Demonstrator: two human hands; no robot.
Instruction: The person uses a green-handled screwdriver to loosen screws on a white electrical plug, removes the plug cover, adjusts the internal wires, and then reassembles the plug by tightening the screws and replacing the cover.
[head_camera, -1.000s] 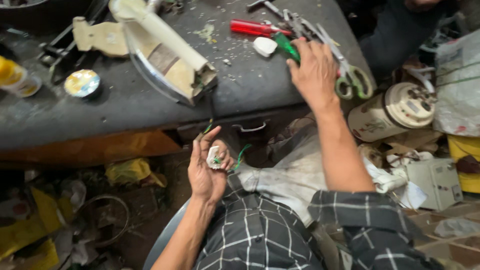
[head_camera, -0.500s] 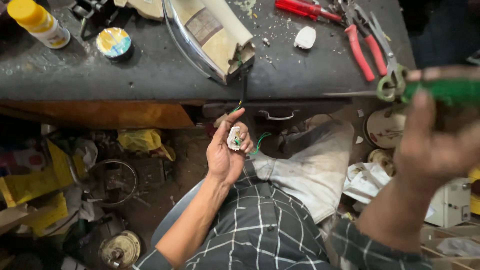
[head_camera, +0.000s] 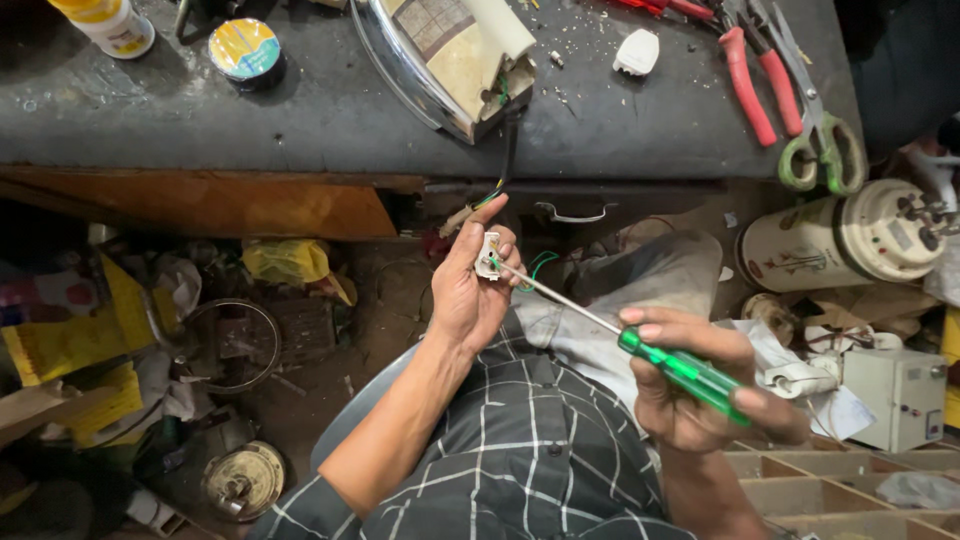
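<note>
Now, step: tightening or loosening a screw in the plug, it seems.
Left hand (head_camera: 470, 290): fingers curled around a small white plug (head_camera: 488, 256), held below the near edge of the bench (head_camera: 300, 120).
Right hand (head_camera: 700, 390): clenched on a green-handled screwdriver (head_camera: 680, 372), tip at the plug.
Wires (head_camera: 535, 265): green, beside the plug.
Next: steady turning, tip seated, plug kept from twisting.

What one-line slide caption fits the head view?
Left hand holds a white plug part while right hand sets a green-handled screwdriver tip to it, below a cluttered workbench.
</note>
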